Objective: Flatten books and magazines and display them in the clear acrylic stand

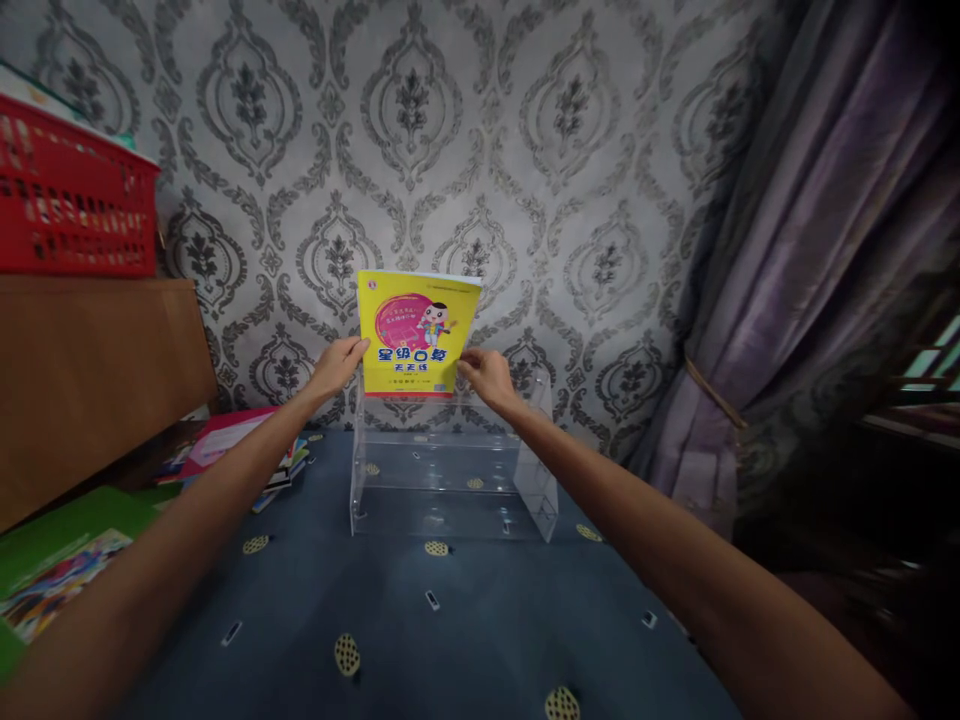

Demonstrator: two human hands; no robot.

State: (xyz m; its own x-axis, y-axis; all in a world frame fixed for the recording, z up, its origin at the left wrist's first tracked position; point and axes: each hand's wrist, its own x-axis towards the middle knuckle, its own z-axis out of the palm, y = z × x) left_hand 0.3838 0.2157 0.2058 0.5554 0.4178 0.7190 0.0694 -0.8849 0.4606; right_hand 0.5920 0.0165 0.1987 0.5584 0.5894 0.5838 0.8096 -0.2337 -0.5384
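1. Nearest you, the patterned table (487, 625) carries a green book (71, 575) at left; your left forearm crosses before it and hides part.
2. Beyond that, a pile (225, 440) of books lies beside a wooden box (97, 370) with a red basket (82, 205) on top, hemming in your left side.
3. Mid-table stands a clear rack (442, 472), its stepped shelves facing you, side panels apparently steadying it.
4. Your left hand (339, 368) grips the yellow book's left edge; your right hand (489, 377) pinches the right.
5. The yellow book (416, 335) is upright over the rack's back, likely held two-sided against flopping. You can't tell whether it touches the rack.
6. Behind, the wall (409, 215) limits reach; a curtain (780, 250) hangs right.
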